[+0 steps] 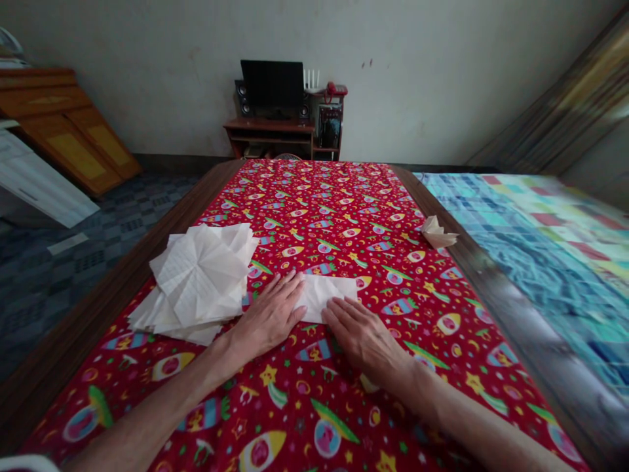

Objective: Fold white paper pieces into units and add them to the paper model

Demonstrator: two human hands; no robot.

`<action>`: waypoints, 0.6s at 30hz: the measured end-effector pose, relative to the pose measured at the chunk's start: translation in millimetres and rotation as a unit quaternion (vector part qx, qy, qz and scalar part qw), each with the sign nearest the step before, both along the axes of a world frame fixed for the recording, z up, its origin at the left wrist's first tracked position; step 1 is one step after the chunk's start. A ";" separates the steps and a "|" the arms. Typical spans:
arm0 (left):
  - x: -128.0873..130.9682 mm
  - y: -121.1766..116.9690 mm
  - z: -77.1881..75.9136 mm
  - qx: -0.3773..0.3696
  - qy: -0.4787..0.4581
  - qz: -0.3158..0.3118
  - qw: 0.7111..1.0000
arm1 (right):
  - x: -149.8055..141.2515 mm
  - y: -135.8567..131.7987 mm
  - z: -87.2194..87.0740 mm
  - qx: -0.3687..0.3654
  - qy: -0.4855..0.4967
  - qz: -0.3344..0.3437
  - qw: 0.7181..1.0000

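Observation:
A white sheet of paper [328, 292], folded into a rectangle with creases showing, lies flat on the red patterned cloth in front of me. My left hand [278, 311] rests with its fingers stretched over the sheet's left end. On the lower right part of the paper, my right hand [361, 334] lies flat with its fingers extended. Beside my left hand is a loose stack of creased paper sheets [196, 275], the top one marked with folds fanning from its centre. A small folded paper piece [437, 233] stands toward the table's right edge.
The red cloth [334, 419] covers a dark wooden table [196, 190]. A bed with a chequered cover [531, 262] adjoins on the right. Beyond the far end stands a desk with a monitor [273, 86]. A wooden cabinet [73, 137] is at the left.

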State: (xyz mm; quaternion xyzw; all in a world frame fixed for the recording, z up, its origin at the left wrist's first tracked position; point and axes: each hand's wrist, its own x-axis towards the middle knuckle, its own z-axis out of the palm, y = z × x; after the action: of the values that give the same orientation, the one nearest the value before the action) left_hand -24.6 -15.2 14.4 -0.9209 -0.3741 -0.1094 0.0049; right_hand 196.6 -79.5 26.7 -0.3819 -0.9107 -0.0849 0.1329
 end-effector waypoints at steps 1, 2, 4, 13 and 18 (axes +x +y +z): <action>-0.7 -0.8 0.8 -0.007 -0.004 -0.007 1.000 | -0.5 1.0 1.6 0.002 -0.001 0.002 1.000; -1.6 -1.8 1.6 -0.015 -0.006 -0.016 1.000 | -0.6 2.0 2.6 0.004 -0.001 0.003 1.000; -3.2 -3.8 2.9 -0.028 -0.011 -0.037 0.999 | -0.4 4.0 2.8 0.014 -0.001 0.004 1.000; 0.2 2.1 5.6 -0.041 -0.046 -0.072 0.995 | 13.6 19.1 -0.6 0.062 0.084 0.012 0.994; -0.8 17.2 4.2 0.000 -0.092 -0.086 0.992 | 37.2 34.1 5.2 0.038 0.158 0.051 0.985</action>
State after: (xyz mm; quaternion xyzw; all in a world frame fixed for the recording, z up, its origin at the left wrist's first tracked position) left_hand -25.4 2.0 18.6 -0.9357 -0.2921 -0.1941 -0.0394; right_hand 233.8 -45.5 32.0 -0.3383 -0.8924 -0.0514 0.2943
